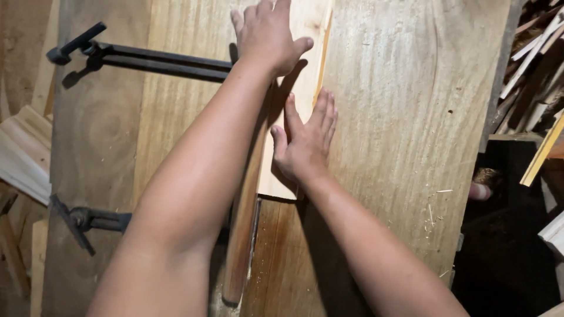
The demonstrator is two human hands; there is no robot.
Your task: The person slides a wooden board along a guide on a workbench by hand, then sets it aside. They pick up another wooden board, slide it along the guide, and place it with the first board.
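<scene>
A pale wood board [294,100] lies flat on a big wooden table [399,117]. Two bare hands press on the board. The left hand [267,35] lies flat on the far end of the board, fingers spread a little. The right hand [305,138] lies flat on the near end, fingers close together. Neither hand pinches anything. Two black metal clamps [147,60] sit left of the board. Right of the table, a messy pile of wood scraps [534,64] fills a dark corner.
</scene>
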